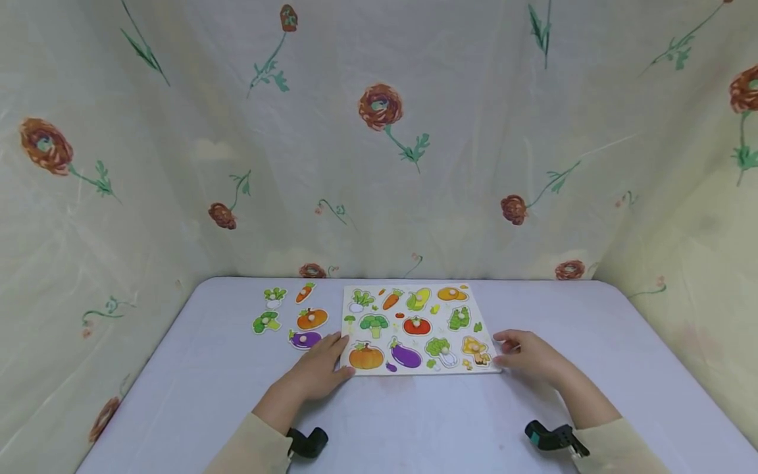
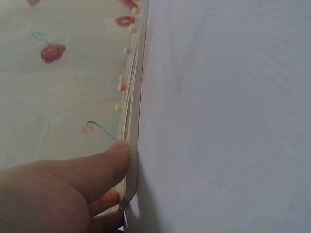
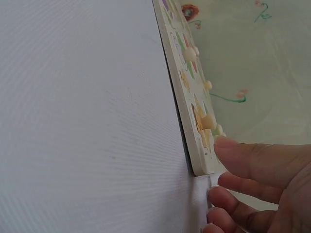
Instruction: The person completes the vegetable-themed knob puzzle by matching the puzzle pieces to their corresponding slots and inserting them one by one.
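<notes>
A white wooden vegetable puzzle board [image 1: 387,367] lies flat on the table. My left hand [image 1: 318,370] rests at its near left corner, the thumb against the front edge and the fingers along the left side. At the right edge, my right hand [image 1: 529,355] has its thumb at the near corner, with the other fingers loosely bent beside it. Knobbed pieces sit in the board, among them a tomato [image 1: 417,326], a corn [image 1: 419,299] and a mushroom piece [image 3: 203,127]. The board's pumpkin [image 1: 366,357], eggplant [image 1: 405,354] and broccoli pictures [image 1: 374,323] show no knobs.
Left of the board lie loose knobbed pieces: a turnip [image 1: 275,299], a carrot [image 1: 304,293], a broccoli [image 1: 266,322], a pumpkin [image 1: 312,320] and an eggplant [image 1: 304,340], the last close to my left fingers. A flowered curtain [image 1: 331,164] surrounds the white table [image 1: 414,428].
</notes>
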The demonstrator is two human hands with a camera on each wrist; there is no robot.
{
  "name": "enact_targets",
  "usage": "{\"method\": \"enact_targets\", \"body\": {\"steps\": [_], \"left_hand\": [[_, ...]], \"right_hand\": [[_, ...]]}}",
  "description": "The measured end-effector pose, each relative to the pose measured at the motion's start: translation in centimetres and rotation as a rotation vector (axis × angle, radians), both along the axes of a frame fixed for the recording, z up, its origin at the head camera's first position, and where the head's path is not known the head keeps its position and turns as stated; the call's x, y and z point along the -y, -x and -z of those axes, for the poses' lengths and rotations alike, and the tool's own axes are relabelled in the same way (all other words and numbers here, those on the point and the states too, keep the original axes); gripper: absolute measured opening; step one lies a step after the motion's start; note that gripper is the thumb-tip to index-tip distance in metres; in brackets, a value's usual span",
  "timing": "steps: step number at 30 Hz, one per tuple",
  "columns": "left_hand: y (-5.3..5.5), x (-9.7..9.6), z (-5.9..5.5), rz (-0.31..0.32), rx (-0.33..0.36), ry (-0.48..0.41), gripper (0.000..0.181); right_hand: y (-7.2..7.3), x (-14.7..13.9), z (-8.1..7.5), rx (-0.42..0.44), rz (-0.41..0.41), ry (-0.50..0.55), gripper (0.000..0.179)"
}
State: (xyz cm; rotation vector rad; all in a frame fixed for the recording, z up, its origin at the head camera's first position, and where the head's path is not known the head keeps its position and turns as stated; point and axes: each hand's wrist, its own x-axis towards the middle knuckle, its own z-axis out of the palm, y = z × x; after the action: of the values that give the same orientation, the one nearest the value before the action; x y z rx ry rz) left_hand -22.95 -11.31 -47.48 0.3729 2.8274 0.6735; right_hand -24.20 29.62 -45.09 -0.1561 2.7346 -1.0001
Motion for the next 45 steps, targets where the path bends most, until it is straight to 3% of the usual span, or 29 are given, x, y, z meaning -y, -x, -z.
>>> {"method": "enact_targets", "body": {"steps": [10,18,27,40,45], "left_hand": [[0.0,0.0,0.0,0.008,-0.004,-0.006,0.071],[-0.1,0.0,-0.2,-0.005,0.001,-0.024,0.071],[0.0,0.3,-0.4,-0.007,0.01,-0.032,0.069],[0.0,0.3,-0.7,-0.004,0.011,-0.041,0.068],[-0.2,0.5,-0.8,-0.037,0.019,-0.068,0.065]], "right_hand": [[-0.2,0.5,0.6,0.01,0.005,-0.004,0.06],[-0.3,0.6,0.6,-0.001,-0.061,0.002,0.064],[-0.6,0.9,0.5,-0.038,-0.134,-0.124,0.063],[-1.0,1.3,0.7,-0.052,-0.096,-0.157,0.062],[-1.0,1.3,0.7,-0.043,-0.083,-0.15,0.062]]}}
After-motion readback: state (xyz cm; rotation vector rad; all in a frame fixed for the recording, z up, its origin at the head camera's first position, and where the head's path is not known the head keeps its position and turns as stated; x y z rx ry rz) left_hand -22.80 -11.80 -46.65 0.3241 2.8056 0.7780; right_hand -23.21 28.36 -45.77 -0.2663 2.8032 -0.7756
